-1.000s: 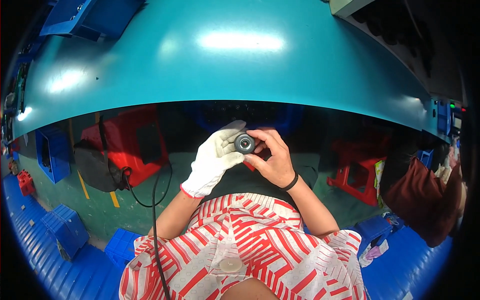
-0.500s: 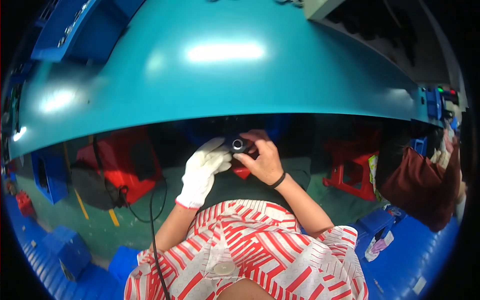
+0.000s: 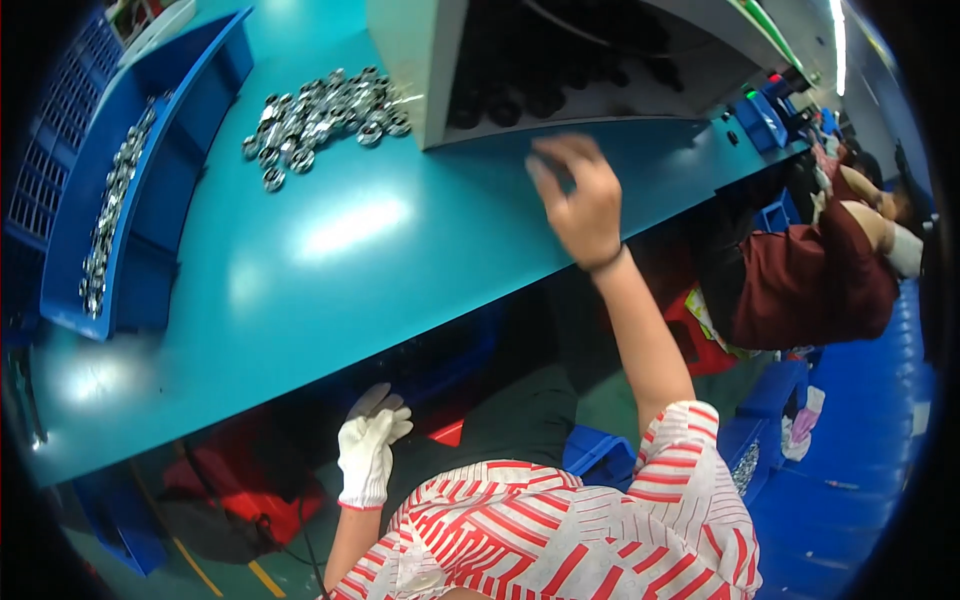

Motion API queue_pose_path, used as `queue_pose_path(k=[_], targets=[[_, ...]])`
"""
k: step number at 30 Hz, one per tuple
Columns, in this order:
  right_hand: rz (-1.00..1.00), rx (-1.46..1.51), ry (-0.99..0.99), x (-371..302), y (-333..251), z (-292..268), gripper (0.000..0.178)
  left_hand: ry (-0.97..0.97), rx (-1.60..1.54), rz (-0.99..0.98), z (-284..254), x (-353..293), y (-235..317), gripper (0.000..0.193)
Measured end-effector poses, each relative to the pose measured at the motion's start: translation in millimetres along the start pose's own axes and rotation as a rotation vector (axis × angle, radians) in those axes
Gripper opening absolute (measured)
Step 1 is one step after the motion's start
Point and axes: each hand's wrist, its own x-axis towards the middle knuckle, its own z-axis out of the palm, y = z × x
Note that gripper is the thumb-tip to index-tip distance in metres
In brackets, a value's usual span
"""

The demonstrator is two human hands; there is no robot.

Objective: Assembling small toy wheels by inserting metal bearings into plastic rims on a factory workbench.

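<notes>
My right hand (image 3: pixel 585 205) is bare, with a dark band at the wrist. It reaches over the teal table (image 3: pixel 440 230), close to the front of a pale box holding dark parts (image 3: pixel 530 100). Its thumb and fingers are curved with a gap between them; motion blurs the tips, and I see nothing held. Below the table edge, over my lap, my left hand (image 3: pixel 370 450) wears a white glove. Its fingers are stretched out and somewhat apart, and no object shows in them. The dark part with the shiny ring cannot be seen.
Shiny metal rings (image 3: pixel 330 115) lie heaped on the table left of the box. A blue bin (image 3: pixel 145 210) with more metal pieces stands at the far left. At right sits a person in dark red (image 3: pixel 815 285). A blue container (image 3: pixel 598 455) is beside my lap.
My hands have parted. The right one moved up and right from the dark ringed part to above the table; the left stays low. The view has turned, bringing the box and ring heap in.
</notes>
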Motion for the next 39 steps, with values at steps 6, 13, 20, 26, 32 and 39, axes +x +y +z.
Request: queue_pose_path(k=[6, 13, 20, 26, 32, 39], targets=[[0.231, -0.285, -0.115, 28, 95, 71, 0.019, 0.035, 0.079, 0.104, 19, -4, 0, 0.051], [0.234, 0.101, -0.051, -3, 28, 18, 0.017, -0.079, 0.183, -0.044, 25, -13, 5, 0.047], [0.353, 0.736, -0.503, -93, -92, -27, 0.027, -0.101, 0.16, -0.066, 36, -6, 10, 0.045], [0.553, 0.8, -0.798, -159, -123, 1, 0.043, -0.093, 0.214, -0.079, 35, -13, 17, 0.041], [0.431, 0.732, -0.88, -173, -130, 24, 0.053, -0.116, 0.501, 0.166, 23, -26, 20, 0.035], [0.468, 0.704, -0.876, -189, -120, 23, 0.049, -0.252, 0.945, 0.629, -4, 1, -13, 0.03]])
